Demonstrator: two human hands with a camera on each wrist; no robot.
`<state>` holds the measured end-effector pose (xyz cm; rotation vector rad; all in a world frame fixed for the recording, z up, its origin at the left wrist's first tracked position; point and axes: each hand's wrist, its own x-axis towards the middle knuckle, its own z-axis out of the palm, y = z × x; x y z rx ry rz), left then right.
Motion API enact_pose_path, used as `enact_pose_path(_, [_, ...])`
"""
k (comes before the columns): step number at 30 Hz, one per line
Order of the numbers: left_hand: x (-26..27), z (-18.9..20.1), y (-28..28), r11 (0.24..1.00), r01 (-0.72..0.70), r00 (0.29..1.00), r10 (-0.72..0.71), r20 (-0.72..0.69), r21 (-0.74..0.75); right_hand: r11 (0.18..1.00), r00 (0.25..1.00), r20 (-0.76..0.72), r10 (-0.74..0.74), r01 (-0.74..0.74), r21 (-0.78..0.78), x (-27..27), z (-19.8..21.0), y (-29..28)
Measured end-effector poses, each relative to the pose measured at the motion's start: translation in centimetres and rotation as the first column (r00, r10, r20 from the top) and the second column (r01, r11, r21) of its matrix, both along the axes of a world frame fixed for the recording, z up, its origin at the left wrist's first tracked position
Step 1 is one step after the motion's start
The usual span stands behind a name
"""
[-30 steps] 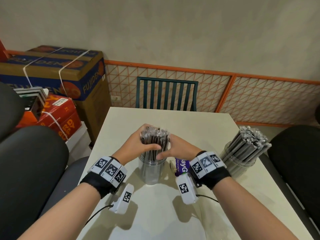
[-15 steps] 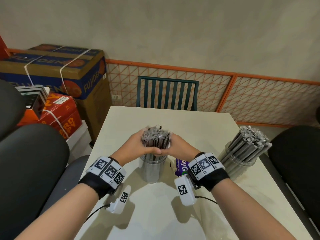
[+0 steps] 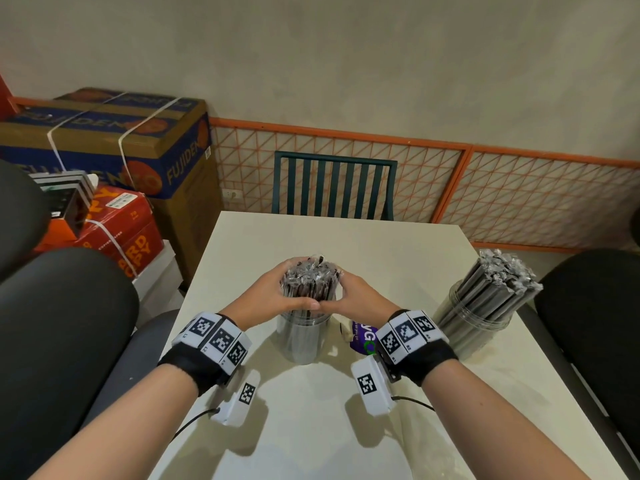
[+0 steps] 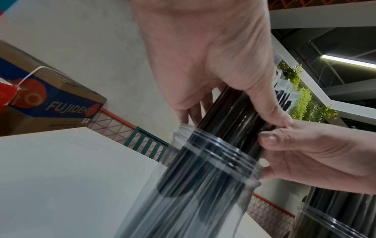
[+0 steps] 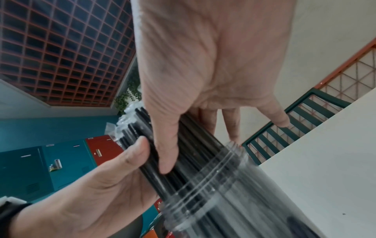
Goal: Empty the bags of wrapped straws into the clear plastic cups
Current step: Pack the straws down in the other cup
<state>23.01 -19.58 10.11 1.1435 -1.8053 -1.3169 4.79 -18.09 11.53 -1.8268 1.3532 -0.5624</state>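
Note:
A clear plastic cup (image 3: 304, 341) stands mid-table. A bundle of dark wrapped straws (image 3: 310, 282) stands upright with its lower ends inside the cup. My left hand (image 3: 275, 291) grips the bundle from the left and my right hand (image 3: 353, 296) from the right, with the thumbs touching in front above the rim. In the left wrist view my left hand (image 4: 213, 64) wraps the straws (image 4: 234, 112) above the cup (image 4: 203, 185). The right wrist view shows my right hand (image 5: 203, 64) on the straws (image 5: 193, 145) above the cup (image 5: 223, 185). A second cup (image 3: 474, 327) at the right is packed with straws (image 3: 498, 278).
A purple wrapper (image 3: 362, 337) lies just right of the middle cup, under my right wrist. Dark chairs (image 3: 62, 323) flank the table (image 3: 329, 244) on both sides and a green chair (image 3: 332, 185) stands at its far end. Boxes (image 3: 104, 143) are stacked at the left.
Both hands have closed tighter round the bundle and the thumbs have met in front. The straws are gathered closer together above the cup.

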Motion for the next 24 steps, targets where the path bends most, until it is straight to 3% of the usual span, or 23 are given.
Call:
enact_pose_path(8, [-0.2, 0.1, -0.2, 0.999, -0.038, 0.998, 0.038, -0.041, 0.0, 1.0, 0.998, -0.063, -0.01, 0.008, -0.02, -0.2, 1.7, -0.3])
enact_pose_path(13, [-0.4, -1.1, 0.3, 0.997, -0.079, 0.996, 0.08, -0.047, 0.021, 0.997, 0.997, 0.025, -0.075, 0.075, -0.011, 0.5, 0.5, 1.4])
enact_pose_path(19, [-0.7, 0.1, 0.2, 0.997, -0.072, 0.997, 0.071, -0.041, -0.028, 0.986, 0.987, 0.045, -0.156, 0.158, -0.054, 1.0, 0.7, 1.4])
enact_pose_path(24, [-0.5, 0.3, 0.0, 0.998, -0.046, 0.999, 0.045, -0.024, -0.031, 0.996, 0.997, 0.01, -0.081, 0.081, -0.033, 0.5, 0.9, 0.7])
